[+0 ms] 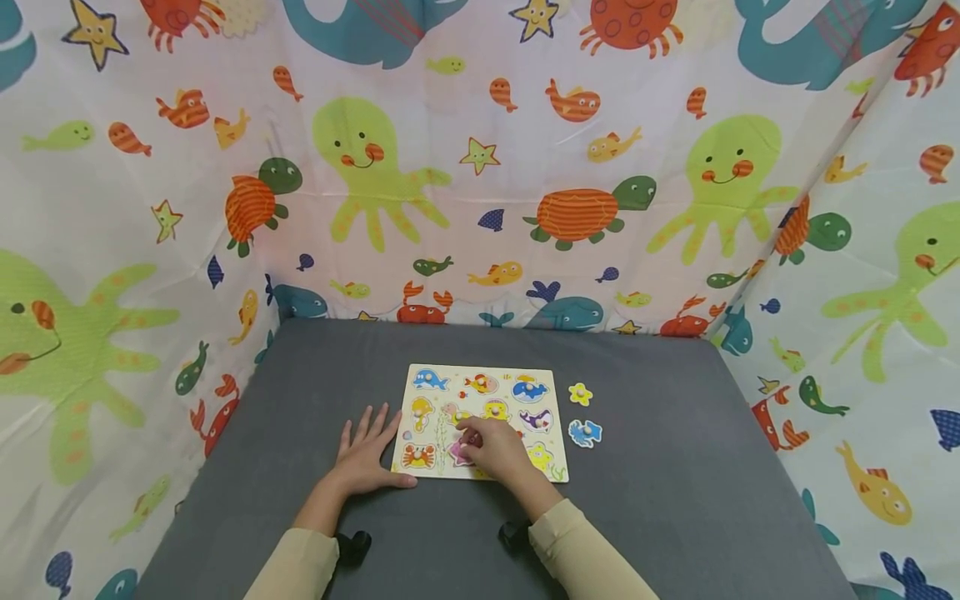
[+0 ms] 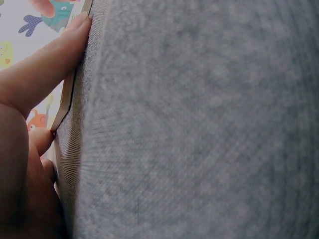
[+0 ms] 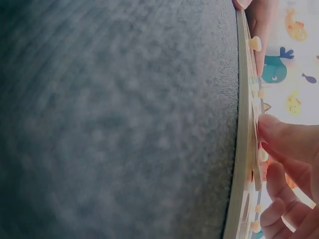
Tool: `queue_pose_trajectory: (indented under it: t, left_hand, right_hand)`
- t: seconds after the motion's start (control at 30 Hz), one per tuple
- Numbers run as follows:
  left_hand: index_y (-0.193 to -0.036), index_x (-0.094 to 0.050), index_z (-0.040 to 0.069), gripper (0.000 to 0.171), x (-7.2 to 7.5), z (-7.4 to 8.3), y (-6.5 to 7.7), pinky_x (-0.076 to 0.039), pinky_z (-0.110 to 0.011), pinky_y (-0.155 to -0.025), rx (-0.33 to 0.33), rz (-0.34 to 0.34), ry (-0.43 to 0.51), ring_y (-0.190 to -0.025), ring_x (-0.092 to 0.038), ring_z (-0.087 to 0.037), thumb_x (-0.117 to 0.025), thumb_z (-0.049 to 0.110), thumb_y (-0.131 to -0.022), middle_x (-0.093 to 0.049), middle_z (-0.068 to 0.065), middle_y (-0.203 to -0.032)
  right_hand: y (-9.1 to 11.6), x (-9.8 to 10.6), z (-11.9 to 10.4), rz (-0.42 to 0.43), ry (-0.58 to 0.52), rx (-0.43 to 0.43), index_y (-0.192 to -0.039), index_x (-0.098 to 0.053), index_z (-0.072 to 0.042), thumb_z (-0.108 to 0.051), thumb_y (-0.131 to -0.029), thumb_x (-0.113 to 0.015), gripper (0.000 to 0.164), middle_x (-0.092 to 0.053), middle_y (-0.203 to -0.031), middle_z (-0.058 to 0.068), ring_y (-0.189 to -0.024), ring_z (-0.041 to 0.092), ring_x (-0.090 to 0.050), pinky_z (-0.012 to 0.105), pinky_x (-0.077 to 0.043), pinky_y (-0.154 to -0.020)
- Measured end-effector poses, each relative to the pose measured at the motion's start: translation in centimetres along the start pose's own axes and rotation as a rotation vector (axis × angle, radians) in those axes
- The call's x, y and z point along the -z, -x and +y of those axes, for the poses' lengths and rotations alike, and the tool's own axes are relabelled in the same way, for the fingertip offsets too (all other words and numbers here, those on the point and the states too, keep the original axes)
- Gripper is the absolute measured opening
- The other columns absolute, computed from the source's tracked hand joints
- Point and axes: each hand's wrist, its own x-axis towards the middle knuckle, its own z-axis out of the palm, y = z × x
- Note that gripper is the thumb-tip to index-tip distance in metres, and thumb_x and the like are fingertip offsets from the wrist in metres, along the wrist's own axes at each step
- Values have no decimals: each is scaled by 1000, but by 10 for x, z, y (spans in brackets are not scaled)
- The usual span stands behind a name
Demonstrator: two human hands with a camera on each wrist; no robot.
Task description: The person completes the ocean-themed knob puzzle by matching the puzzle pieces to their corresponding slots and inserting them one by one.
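Observation:
A pale wooden peg puzzle board with sea-animal pieces lies on the grey tabletop. My right hand is over the board's lower middle, pinching a pink puzzle piece between thumb and finger. In the right wrist view this piece leans slightly off the board's surface, and the fingers partly cover it in the head view. Along the board's left edge rests my left hand, fingers spread and straight, its thumb touching the near left corner.
Right of the board lie a yellow flower-shaped piece and a blue fish-shaped piece. Other knobbed pieces, such as a red crab, sit in the board. A sea-animal curtain hangs behind and beside the grey tabletop.

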Motion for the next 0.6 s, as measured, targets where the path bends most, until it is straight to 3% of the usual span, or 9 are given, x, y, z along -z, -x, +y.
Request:
queue_pose_trajectory:
  t: [0.13,0.6]
  left_hand:
    - [-164,-17,22,131,2,0,-1,10,-66,-119,18,-19,-39,-156,6,-40,-77,81,-62,-4,-10,-171]
    - [-163,-18,20,131,3,1,0,10,-66,-119,13,-20,-21,-156,7,-40,-79,78,-63,-5,-11,-171]
  right_hand:
    - [0,-1,-1,-1,-1,7,-121,-73,-16,-22,-88,-80,34,-70,-88,-11,-70,4,-54,21,-45,-63]
    - [-1,-6,-3,-39,-28,23,-118,-73,-12,-19,-89,-78,30,-67,-85,-8,-73,6,-55,21,-48,-66]
